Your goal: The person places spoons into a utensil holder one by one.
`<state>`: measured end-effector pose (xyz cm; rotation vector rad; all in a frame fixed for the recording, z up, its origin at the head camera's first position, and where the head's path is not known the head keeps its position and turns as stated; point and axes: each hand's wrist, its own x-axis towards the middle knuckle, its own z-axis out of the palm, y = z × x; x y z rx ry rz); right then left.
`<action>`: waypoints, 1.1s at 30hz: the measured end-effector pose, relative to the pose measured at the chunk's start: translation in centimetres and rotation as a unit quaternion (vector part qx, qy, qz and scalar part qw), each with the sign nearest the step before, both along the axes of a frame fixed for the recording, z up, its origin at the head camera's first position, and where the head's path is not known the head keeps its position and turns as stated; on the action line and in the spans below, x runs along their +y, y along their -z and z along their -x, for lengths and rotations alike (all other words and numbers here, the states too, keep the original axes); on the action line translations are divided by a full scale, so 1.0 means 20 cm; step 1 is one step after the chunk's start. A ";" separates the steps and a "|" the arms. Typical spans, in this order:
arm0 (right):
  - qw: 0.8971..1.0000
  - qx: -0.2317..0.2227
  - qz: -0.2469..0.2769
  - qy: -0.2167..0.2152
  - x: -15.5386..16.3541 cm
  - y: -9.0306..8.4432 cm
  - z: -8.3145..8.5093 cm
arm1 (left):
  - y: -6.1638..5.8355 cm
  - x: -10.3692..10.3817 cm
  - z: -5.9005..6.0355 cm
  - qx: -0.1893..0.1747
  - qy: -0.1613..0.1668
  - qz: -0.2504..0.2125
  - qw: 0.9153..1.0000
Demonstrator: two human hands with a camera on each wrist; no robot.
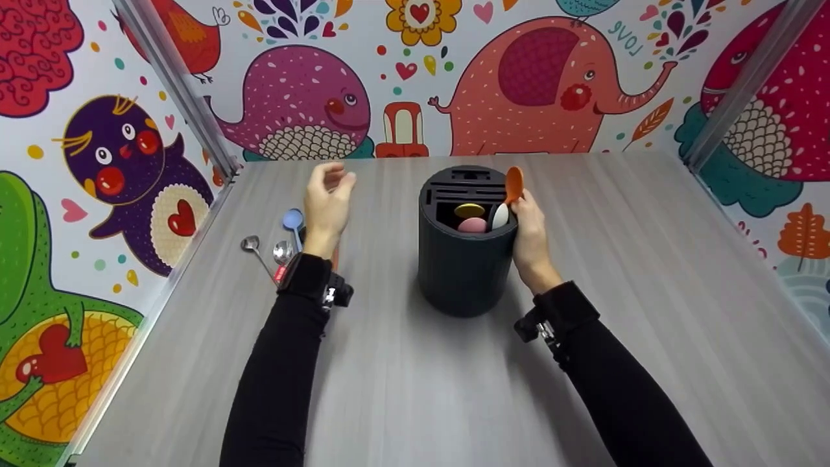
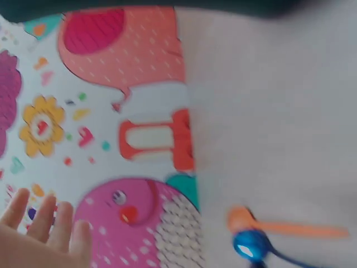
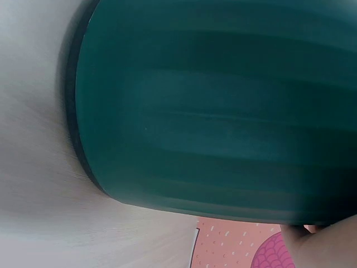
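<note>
A dark green utensil holder (image 1: 463, 272) stands upright, its slotted top facing me. In its open compartment show a yellow utensil head (image 1: 469, 210), a pink one (image 1: 473, 225) and a white one (image 1: 499, 216). An orange spoon (image 1: 514, 184) rises higher and leans over the right rim. My right hand (image 1: 533, 237) grips the holder's right side near the rim, beside that spoon; some fingers are hidden. My left hand (image 1: 329, 204) hovers with loosely bent fingers and nothing in it. Below and left of it lie a blue spoon (image 1: 293, 219), a metal spoon (image 1: 283, 251) and a metal ladle (image 1: 250, 244).
In the left wrist view, another orange utensil (image 2: 295, 228) lies beside the blue spoon. A red tag (image 1: 279, 274) shows near my left cuff. Printed panels stand behind and at both sides of the grey table (image 1: 402, 389), with metal posts (image 1: 746, 84) at the back corners.
</note>
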<state>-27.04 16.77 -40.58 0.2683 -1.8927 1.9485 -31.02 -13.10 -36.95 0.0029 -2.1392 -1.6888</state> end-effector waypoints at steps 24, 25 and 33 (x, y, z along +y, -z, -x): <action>1.000 -0.011 -0.007 0.006 0.01 0.00 -0.01 | 0.40 -0.43 -0.05 -0.230 -0.087 0.284 0.927; 1.000 -0.009 -0.005 0.006 0.01 0.00 -0.01 | 0.41 -0.44 -0.04 -0.229 -0.088 0.294 0.924; 1.000 -0.010 -0.006 0.008 0.00 0.00 0.00 | 0.46 -0.47 -0.02 -0.252 -0.093 0.312 0.911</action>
